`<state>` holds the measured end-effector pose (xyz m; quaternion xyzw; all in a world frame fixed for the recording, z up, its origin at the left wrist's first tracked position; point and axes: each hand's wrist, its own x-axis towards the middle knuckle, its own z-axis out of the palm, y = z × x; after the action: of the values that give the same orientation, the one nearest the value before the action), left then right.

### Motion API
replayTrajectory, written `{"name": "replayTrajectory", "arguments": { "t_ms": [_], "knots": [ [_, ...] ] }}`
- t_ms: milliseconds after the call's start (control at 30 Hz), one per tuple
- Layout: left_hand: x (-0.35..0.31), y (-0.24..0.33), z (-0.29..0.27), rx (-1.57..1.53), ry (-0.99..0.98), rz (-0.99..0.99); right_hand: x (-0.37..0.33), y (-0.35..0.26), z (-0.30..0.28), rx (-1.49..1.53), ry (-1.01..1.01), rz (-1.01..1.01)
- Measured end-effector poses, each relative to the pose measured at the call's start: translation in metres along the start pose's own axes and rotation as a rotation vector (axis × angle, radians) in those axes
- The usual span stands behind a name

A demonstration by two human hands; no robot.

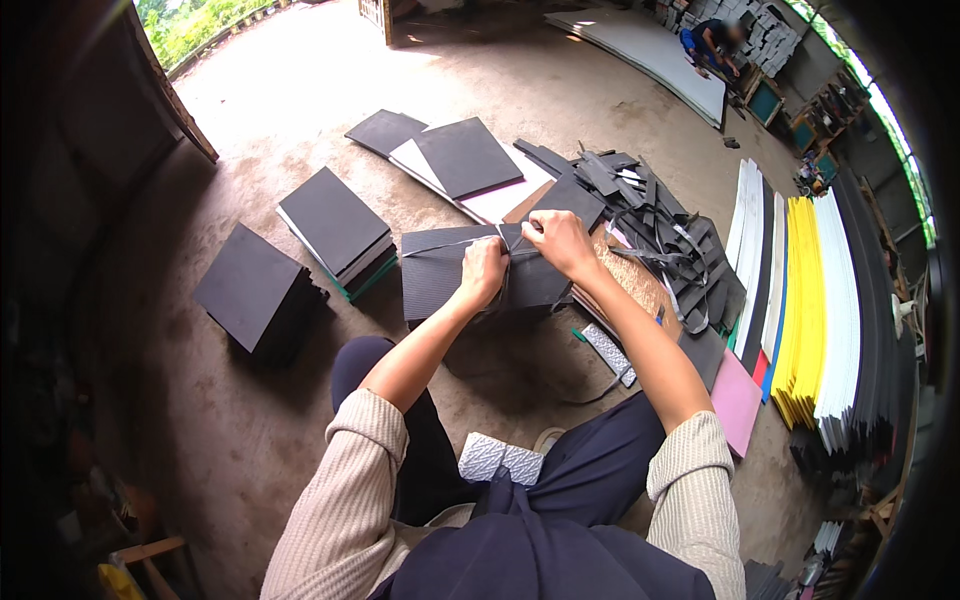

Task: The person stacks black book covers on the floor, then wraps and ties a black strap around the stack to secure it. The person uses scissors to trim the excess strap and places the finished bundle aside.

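In front of my knees stands a stack of dark, ribbed foam sheets (433,275). A thin grey strap (440,247) runs across its top and crosses another near the middle. My left hand (484,272) is closed around the strap at that crossing, resting on the stack. Just to the right, my right hand (560,240) pinches a strap end a little above the top sheet. The two hands are close together, and the crossing itself is partly hidden by my fingers.
Two stacks of dark sheets (243,285) (335,220) stand to the left. Loose sheets (470,155) lie beyond, and a heap of black offcuts (690,255) is at the right. Yellow sheets (800,310) lean farther right. A person (708,45) crouches at the far right.
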<state>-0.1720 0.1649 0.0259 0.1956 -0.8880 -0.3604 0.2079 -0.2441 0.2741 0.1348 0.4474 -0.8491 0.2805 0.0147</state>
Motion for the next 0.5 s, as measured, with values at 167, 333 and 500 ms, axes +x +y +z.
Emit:
{"name": "replayTrajectory", "arguments": {
  "t_ms": [167, 333, 500],
  "knots": [
    [0.005, -0.004, 0.003, -0.135, -0.088, -0.153, 0.009, 0.002, 0.008, 0.01, 0.029, -0.026],
    [0.007, -0.023, 0.002, -0.572, -0.251, -0.446, 0.015, 0.004, 0.008, 0.033, -0.056, 0.108],
    [0.009, -0.002, -0.004, -0.702, -0.312, -0.543, -0.009, 0.049, -0.004, -0.071, -0.04, 0.236]
  ]
}}
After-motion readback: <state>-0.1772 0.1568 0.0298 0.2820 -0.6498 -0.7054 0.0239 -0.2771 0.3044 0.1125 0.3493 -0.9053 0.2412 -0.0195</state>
